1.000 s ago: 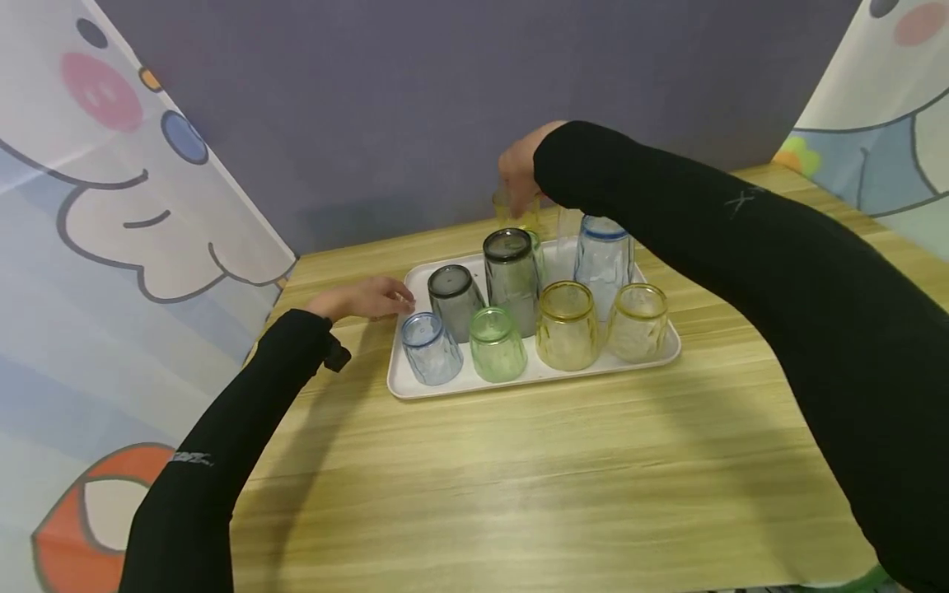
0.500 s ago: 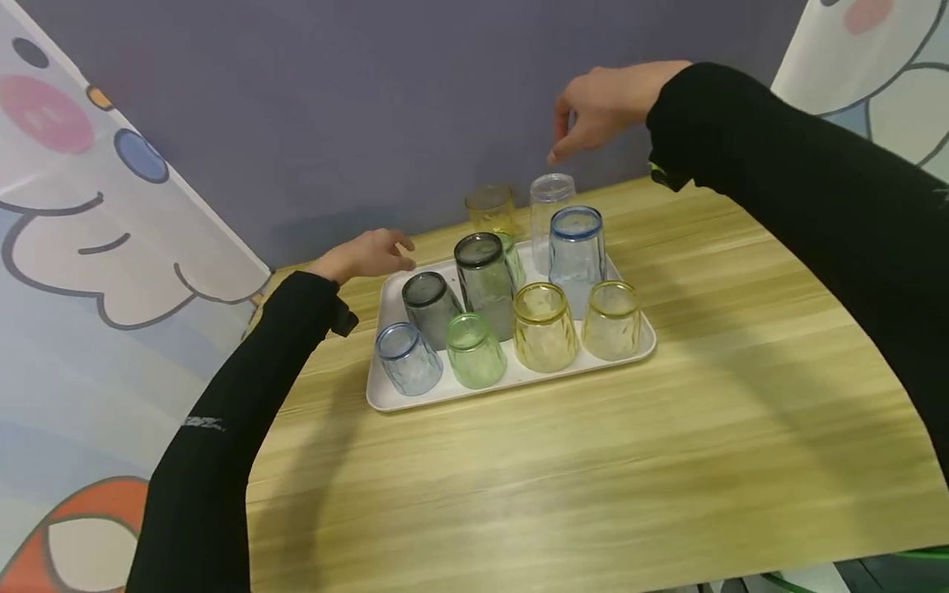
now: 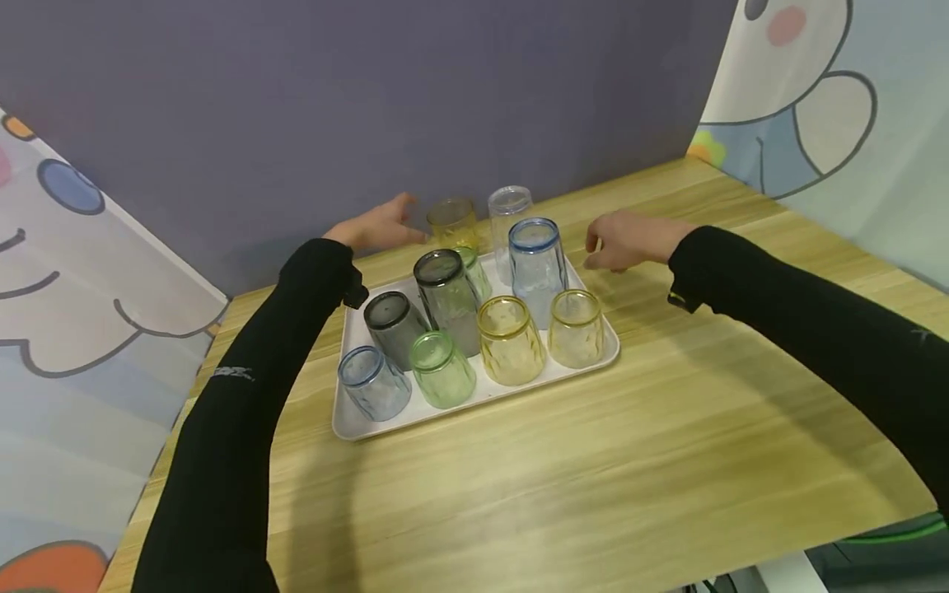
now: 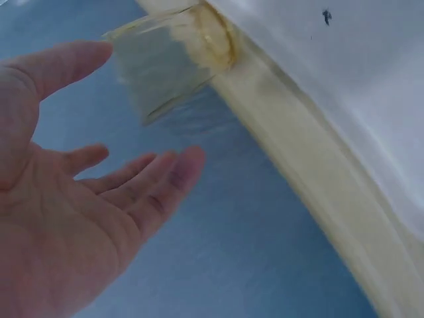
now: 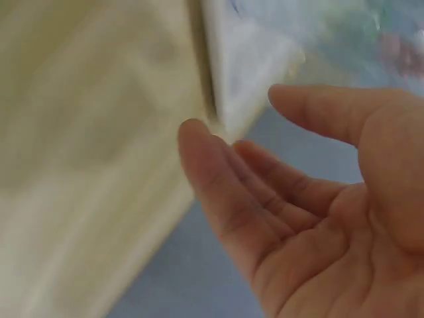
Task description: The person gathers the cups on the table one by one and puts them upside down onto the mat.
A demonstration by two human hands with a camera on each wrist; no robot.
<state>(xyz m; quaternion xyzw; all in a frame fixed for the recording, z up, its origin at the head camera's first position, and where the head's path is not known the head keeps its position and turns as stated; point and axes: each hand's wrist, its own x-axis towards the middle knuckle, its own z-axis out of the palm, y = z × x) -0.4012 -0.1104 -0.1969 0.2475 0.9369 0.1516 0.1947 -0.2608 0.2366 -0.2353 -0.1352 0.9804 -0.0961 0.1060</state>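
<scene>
My left hand [image 3: 381, 224] reaches behind the tray, fingers spread and apart from a yellow glass [image 3: 452, 224]. That glass stands behind the tray's back edge; in the left wrist view the yellow glass [image 4: 165, 66] lies just beyond the thumb and fingers. To the right of the tray, my right hand [image 3: 626, 239] hovers by the corner, fingers loosely bent and holding nothing. On the white tray [image 3: 489, 389] stand several glasses, among them a tall clear glass [image 3: 508, 216], a tall blue glass [image 3: 537, 263] and a tall dark grey glass [image 3: 449, 301].
Along the tray's front are a short blue glass [image 3: 375, 384], a short green glass [image 3: 443, 371] and two yellowish glasses. A short grey glass [image 3: 393, 329] and a partly hidden green glass [image 3: 476, 272] stand behind. A grey wall [image 3: 334, 115] bounds the wooden table [image 3: 556, 461].
My right hand has left the back of the tray, rising and then lowering at its right side. My left hand has moved from the tray's left edge toward the yellow glass. The head view has shifted.
</scene>
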